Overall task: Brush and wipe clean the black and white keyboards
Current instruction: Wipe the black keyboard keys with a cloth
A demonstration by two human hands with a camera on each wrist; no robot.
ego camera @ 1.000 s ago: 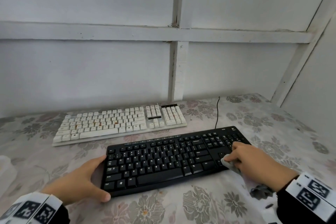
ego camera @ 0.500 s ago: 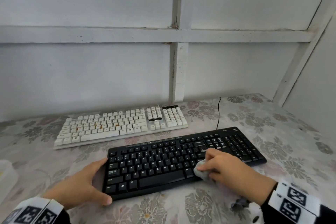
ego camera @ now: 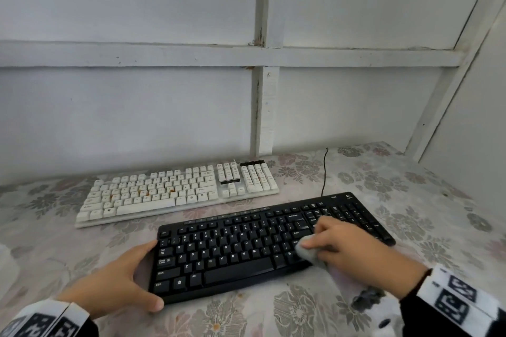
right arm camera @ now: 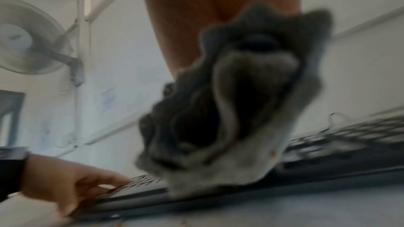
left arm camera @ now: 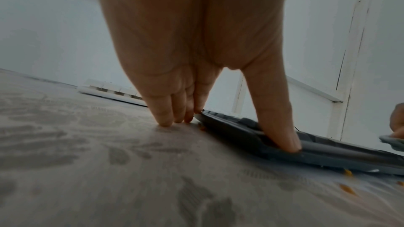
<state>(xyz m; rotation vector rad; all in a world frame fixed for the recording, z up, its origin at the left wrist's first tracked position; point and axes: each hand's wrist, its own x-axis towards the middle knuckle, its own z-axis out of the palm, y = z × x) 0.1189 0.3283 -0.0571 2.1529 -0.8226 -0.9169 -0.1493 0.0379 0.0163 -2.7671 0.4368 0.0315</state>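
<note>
The black keyboard [ego camera: 246,249] lies near me on the floral tablecloth. Behind it lies the white keyboard [ego camera: 178,191], with orange stains on some keys. My left hand [ego camera: 137,276] braces the black keyboard's left end, fingers straight along the side edge and thumb on the front corner. My right hand [ego camera: 342,246] grips a bunched grey cloth [ego camera: 306,253] and presses it on the keys right of the space bar. In the right wrist view the cloth [right arm camera: 229,118] hides the fingers. The left wrist view shows the thumb pressing on the black keyboard [left arm camera: 328,151].
A black cable [ego camera: 324,172] runs from the black keyboard to the white panelled wall behind. Orange crumbs [left arm camera: 347,189] lie on the tablecloth [ego camera: 410,200] by its front edge. A white container [ego camera: 5,262] shows at the left border. A wall fan [right arm camera: 28,37] hangs off to the left.
My right hand has swept the cloth leftward from the arrow-key area to the right end of the letter block. The left hand stays at the keyboard's left end.
</note>
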